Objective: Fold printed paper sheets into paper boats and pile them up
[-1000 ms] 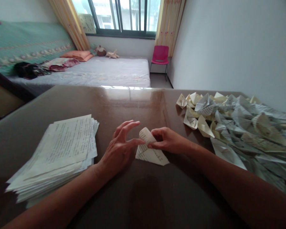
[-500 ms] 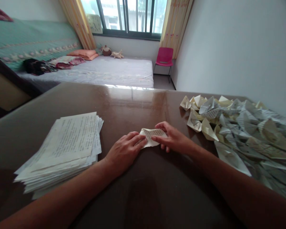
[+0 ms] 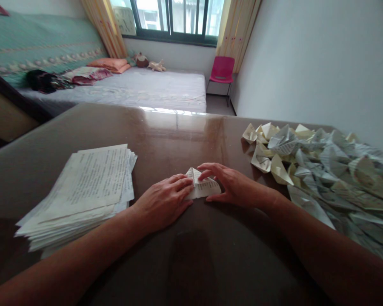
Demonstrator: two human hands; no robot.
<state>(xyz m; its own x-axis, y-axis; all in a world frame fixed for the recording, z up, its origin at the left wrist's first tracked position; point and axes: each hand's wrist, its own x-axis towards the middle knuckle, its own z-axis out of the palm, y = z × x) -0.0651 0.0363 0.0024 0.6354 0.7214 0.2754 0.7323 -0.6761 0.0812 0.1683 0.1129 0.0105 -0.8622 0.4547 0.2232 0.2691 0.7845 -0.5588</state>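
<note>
Mid-table (image 3: 178, 142) lies a folded paper (image 3: 204, 189), the left hand (image 3: 164, 199) laid over one end (pinching or not, I can't tell), the right hand (image 3: 231, 182) loosely spread; beyond the table, a bed (image 3: 166, 90) and pink chair (image 3: 222, 68).

Two bare forearms angled inward, the hands nearly meeting at the middle.
The left forearm (image 3: 92, 242) slants up from the lower left corner to the left hand (image 3: 166, 199), which lies low, back upward, its fingers close together and pointing right; the right forearm (image 3: 309, 229) comes from the lower right to the right hand (image 3: 234, 185), arched, its fingers reaching left and its thumb set well apart beneath them (the fingertips of both hands are near, though apart).
</note>
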